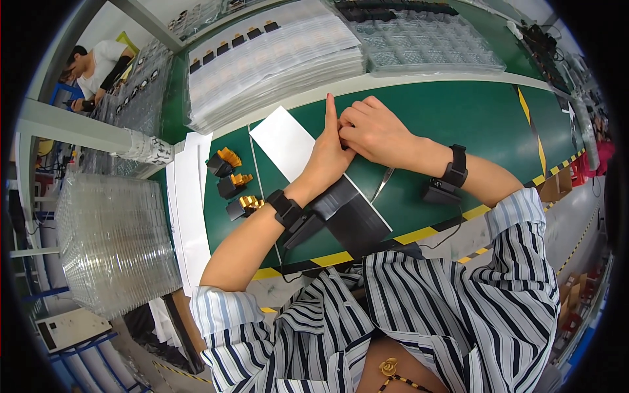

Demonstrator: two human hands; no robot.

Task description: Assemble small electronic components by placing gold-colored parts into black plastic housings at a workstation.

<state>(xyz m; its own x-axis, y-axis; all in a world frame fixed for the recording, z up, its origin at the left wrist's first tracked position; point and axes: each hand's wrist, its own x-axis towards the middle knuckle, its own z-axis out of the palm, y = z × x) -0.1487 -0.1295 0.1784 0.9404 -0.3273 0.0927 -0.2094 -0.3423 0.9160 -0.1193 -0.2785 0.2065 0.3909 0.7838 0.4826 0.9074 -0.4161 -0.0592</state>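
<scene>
My left hand (327,152) and my right hand (375,134) meet over the green mat, just right of a white sheet (282,139). The left index finger points up and away, while its other fingers are bent and partly hidden. Curled fingers of the right hand press together against the left thumb side. Whatever lies between the two hands is too small or covered to make out. Under my left wrist is a glossy black sheet (354,219). Metal tweezers (381,186) lie on the mat below the right hand.
Several black parts with gold flex tabs (234,185) stand left of the white sheet. A tall stack of clear trays (275,85) rises behind, beside more trays (426,49). White paper strips (188,216) line the left edge. Another person (105,65) works at far left.
</scene>
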